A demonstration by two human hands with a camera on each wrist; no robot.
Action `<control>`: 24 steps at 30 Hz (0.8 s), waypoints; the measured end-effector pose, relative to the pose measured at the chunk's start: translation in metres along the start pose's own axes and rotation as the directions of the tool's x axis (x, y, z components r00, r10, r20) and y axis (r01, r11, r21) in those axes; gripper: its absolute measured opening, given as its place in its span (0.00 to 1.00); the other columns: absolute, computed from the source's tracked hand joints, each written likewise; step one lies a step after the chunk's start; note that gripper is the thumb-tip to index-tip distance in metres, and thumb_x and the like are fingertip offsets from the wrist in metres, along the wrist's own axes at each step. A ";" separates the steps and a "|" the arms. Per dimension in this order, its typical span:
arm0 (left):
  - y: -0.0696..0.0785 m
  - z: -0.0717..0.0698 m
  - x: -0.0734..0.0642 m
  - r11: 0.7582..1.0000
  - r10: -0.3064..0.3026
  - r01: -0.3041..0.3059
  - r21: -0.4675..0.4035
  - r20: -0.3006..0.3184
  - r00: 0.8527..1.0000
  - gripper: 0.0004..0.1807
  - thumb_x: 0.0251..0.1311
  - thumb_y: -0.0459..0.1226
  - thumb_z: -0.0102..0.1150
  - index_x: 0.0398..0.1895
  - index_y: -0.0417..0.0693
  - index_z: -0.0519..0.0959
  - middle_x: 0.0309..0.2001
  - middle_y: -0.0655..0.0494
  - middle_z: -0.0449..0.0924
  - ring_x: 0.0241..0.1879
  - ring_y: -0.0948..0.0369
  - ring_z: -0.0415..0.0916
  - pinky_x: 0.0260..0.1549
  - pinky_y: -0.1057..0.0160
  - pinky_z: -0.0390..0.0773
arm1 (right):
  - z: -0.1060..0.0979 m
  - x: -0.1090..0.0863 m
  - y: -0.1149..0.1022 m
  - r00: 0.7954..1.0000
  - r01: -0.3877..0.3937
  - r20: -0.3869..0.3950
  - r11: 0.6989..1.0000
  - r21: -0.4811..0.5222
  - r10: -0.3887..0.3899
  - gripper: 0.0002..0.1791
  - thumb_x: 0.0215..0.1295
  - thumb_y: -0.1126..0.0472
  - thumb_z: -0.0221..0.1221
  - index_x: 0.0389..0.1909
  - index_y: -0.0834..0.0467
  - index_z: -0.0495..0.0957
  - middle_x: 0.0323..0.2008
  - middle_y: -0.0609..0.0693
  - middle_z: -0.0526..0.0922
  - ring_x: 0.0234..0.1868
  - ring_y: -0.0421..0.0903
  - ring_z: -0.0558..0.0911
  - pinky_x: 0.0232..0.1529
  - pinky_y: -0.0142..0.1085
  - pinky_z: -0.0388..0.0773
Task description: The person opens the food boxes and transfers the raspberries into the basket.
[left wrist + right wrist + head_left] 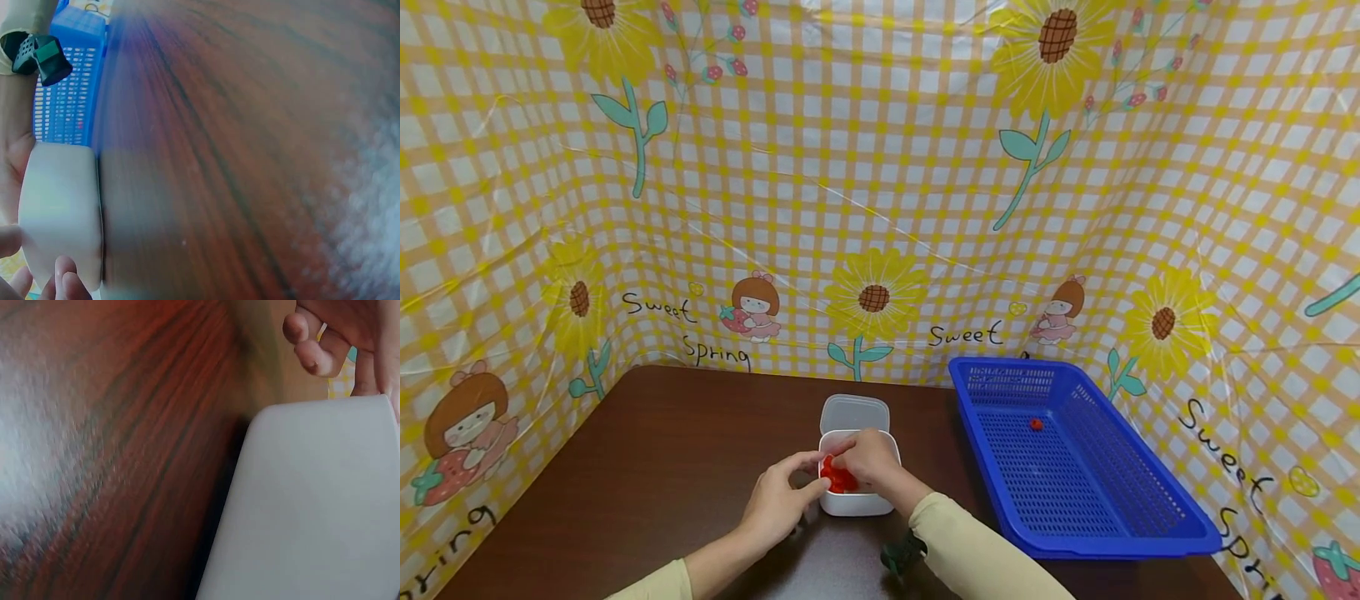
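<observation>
A white lidded box point(857, 505) stands on the table, with its translucent lid point(855, 414) open at the far side. Several small shiny red pieces point(837, 477) lie heaped in its left part. My left hand point(777, 497) is at the box's left side, thumb and forefinger spread at the rim; its other fingers point(312, 356) hang loosely curled. From the right, my right hand point(874, 462) reaches down into the box at the red pieces. Its fingertips are hidden, so I cannot tell whether they pinch a piece.
A blue perforated basket point(1105, 546) stands to the right, with one small red piece point(1036, 424) on its floor. A dark wrist camera point(902, 552) is on the right wrist. The brown wooden table point(700, 450) is enclosed by a checked sunflower cloth point(880, 208).
</observation>
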State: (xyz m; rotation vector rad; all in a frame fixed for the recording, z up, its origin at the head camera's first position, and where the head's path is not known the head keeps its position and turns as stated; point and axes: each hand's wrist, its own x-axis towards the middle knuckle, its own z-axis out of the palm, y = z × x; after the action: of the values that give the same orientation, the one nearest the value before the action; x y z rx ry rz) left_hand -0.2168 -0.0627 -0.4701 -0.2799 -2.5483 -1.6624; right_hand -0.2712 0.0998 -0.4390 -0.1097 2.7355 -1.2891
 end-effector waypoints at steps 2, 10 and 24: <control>0.001 0.000 0.001 1.000 -0.002 0.002 0.006 -0.006 1.000 0.21 0.61 0.41 0.68 0.57 0.49 0.81 0.46 0.49 0.84 0.19 0.59 0.77 0.21 0.66 0.73 | -0.001 0.001 -0.002 1.000 0.003 0.003 1.000 -0.031 -0.003 0.09 0.57 0.65 0.69 0.38 0.63 0.88 0.34 0.55 0.87 0.30 0.46 0.82 0.32 0.38 0.85; 0.002 0.001 0.000 1.000 -0.002 0.002 0.020 -0.001 1.000 0.21 0.61 0.41 0.67 0.58 0.49 0.81 0.46 0.49 0.84 0.17 0.62 0.74 0.19 0.65 0.72 | -0.004 0.005 -0.001 0.999 -0.003 0.033 1.000 0.010 0.002 0.07 0.59 0.66 0.66 0.36 0.66 0.87 0.31 0.55 0.87 0.29 0.46 0.83 0.32 0.38 0.86; 0.000 0.003 -0.001 1.000 0.014 -0.014 0.026 -0.015 1.000 0.21 0.61 0.42 0.68 0.57 0.50 0.81 0.46 0.49 0.85 0.19 0.62 0.76 0.24 0.67 0.73 | 0.004 0.008 0.005 0.998 0.050 -0.026 0.998 -0.049 -0.051 0.04 0.55 0.65 0.71 0.30 0.62 0.89 0.24 0.52 0.86 0.23 0.41 0.80 0.25 0.33 0.81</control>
State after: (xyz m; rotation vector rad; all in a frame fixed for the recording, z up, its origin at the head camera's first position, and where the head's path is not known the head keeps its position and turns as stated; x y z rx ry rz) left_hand -0.2163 -0.0606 -0.4716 -0.2813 -2.5483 -1.6194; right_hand -0.2785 0.0990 -0.4463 -0.1679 2.8047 -1.2458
